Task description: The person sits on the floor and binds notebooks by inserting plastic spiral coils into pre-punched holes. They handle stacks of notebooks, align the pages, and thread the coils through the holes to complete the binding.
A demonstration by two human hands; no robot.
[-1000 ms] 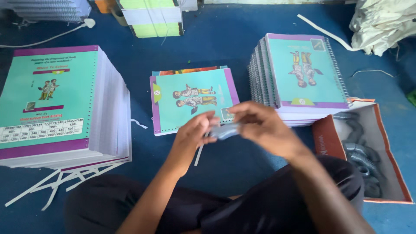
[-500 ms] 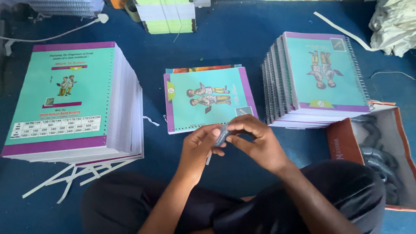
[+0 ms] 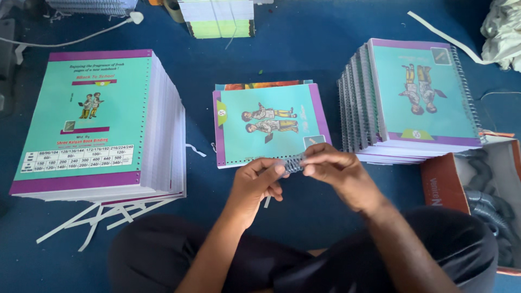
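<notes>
Now, frame centre | left hand and right hand both pinch a short wire spiral | just below teal notebook on blue floor.

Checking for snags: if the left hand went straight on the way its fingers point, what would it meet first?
Probably the right hand: the left hand points rightward along the short grey wire spiral coil both hands pinch, though depth is unclear.

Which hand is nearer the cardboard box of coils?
Right. The right hand sits just left of the cardboard box; the left hand is farther left, across the spiral coil both pinch.
</notes>
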